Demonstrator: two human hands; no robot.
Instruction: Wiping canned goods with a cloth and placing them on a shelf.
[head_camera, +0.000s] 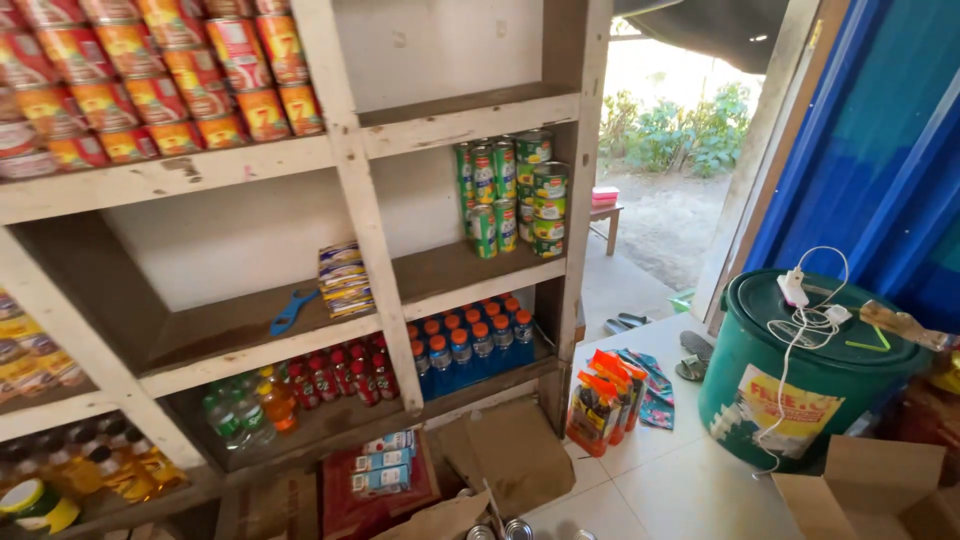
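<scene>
Neither of my hands is in view. Before me stands a white-painted wooden shelf unit (360, 210). Red and orange tins (160, 80) are stacked on its top left shelf. Green tins (512, 195) stand in a stack on the middle right shelf. A small pile of flat packets (344, 280) and a blue tool (290, 310) lie on the middle shelf. Below them are blue bottles with orange caps (470, 345), red bottles (335, 375) and a few green and orange bottles (250, 410).
A large green lidded bin (800, 375) stands at right with a white charger and cable (805, 310) on its lid. Orange packets (600, 400) stand on the tiled floor. An open cardboard box (870, 495) sits at bottom right. An open doorway (670, 190) leads outside.
</scene>
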